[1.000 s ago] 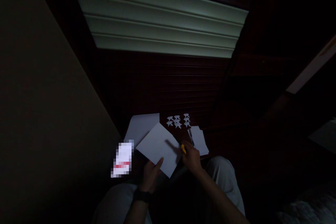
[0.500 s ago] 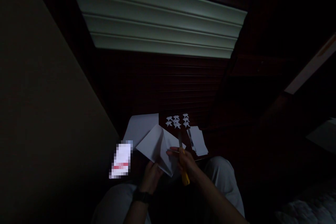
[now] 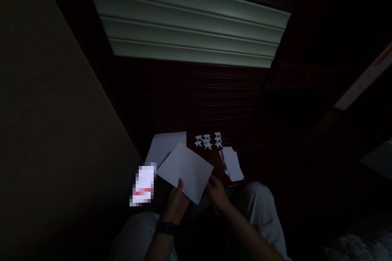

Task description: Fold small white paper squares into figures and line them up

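Observation:
A white sheet of paper [image 3: 185, 169] is tilted over the table in front of me. My left hand [image 3: 177, 200] grips its near edge, thumb on top and fingers underneath. At the sheet's right corner is my right hand [image 3: 217, 191], with its fingers curled in behind the paper. What it holds, if anything, is hidden there. Beyond the sheet lie several small white paper cut-outs with pointed edges [image 3: 207, 140] on the dark table. Another white sheet [image 3: 167, 144] lies partly under the held one at the left.
To the right rests a stack of white paper pieces [image 3: 234, 163], with a pen [image 3: 224, 161] along its left side. A bright blurred-out rectangle [image 3: 143, 183] is at the left. My knees [image 3: 260, 208] flank the table's near edge. Dark slatted panels rise behind.
The sheet, which had stood creased and lifted on its right side, now lies flat-looking. My right hand's yellow-handled utility knife has gone out of sight. My left thumb has come on top.

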Motion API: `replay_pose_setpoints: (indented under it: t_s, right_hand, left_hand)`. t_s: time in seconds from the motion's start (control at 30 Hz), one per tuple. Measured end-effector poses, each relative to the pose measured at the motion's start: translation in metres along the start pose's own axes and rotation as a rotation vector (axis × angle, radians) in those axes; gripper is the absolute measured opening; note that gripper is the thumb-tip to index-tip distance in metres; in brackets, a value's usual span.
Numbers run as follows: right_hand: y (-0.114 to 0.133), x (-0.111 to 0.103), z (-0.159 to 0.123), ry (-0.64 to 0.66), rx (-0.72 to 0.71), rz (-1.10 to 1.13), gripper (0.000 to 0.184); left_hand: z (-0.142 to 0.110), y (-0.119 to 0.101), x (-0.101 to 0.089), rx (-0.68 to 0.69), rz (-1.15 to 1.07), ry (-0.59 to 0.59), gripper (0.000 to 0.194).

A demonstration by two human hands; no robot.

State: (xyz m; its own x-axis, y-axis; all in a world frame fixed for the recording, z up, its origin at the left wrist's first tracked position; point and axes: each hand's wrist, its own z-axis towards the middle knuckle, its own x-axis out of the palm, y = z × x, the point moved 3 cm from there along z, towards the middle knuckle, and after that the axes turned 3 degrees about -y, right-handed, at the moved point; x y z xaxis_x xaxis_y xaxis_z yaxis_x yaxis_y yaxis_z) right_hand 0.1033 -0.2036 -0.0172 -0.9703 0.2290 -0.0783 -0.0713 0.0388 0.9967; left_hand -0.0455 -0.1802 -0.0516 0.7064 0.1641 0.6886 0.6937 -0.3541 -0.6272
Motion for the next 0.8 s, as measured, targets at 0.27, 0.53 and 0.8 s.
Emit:
replay_pose_setpoints:
  t_s: [0.27,0.53,0.8]
  right_hand:
    - [0.003,-0.026,-0.012,0.024,-0.136,-0.531,0.024]
    - [0.017,-0.047,-0.021,0.162,-0.317,-0.72,0.034]
    - [0.007,-0.06,-0.024,0.127,-0.279,-0.717,0.034]
  left_hand:
    - [0.007,0.002,0.001,0.056,-0.048,0.009,0.049]
    - [0.009,0.021,0.018,0.091,-0.03,-0.091,0.047]
    - [0.02,0.06,0.031,0.128,-0.029,-0.225,0.029]
